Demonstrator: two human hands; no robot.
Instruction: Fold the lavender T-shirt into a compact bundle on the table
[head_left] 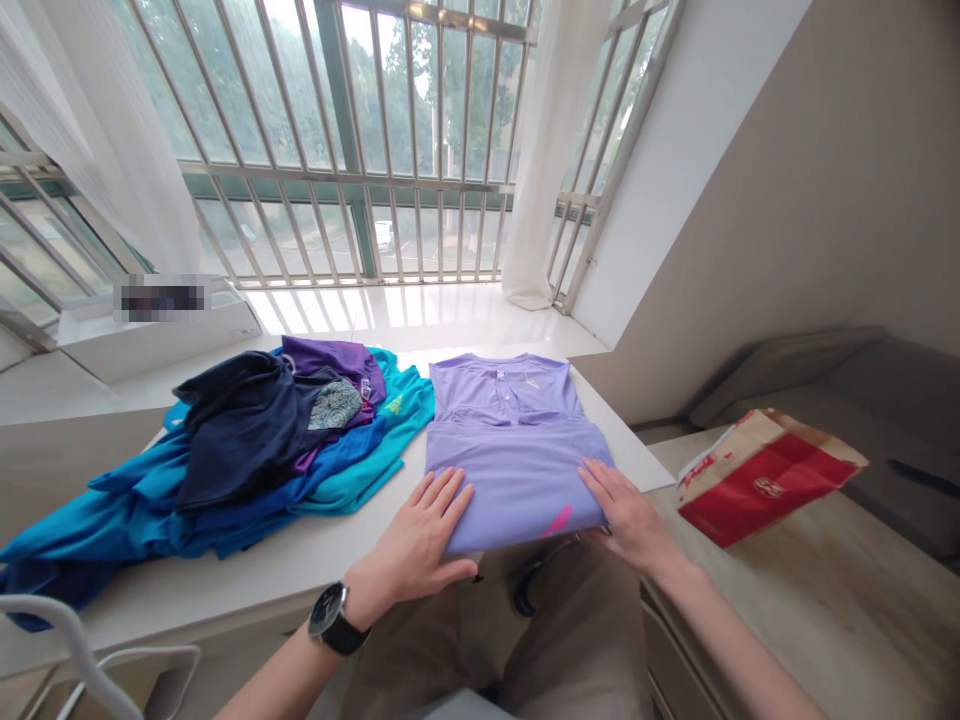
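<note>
Forearms (739, 640) reach in, your left hand (412, 540) flat, fingers (444, 490) loose, atop the lilac shirt (517, 465) at twelve o'clock; right hand (636, 518) at its edge, grip unclear. Mid-fold, seemingly; next likely calls for smoothing.

At seven o'clock, a wristwatch (328, 610) with a round dark face, silvery rim and black strap circles the left wrist (361, 594); both forearms (739, 635) are bare; taupe trousers (581, 640) show around six o'clock, pale grey cloth (472, 706) at the bottom edge

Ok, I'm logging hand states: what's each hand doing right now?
Left hand: open, laid on the lavender shirt.
Right hand: on the shirt's near right corner; whether it grips cannot be told.
</note>
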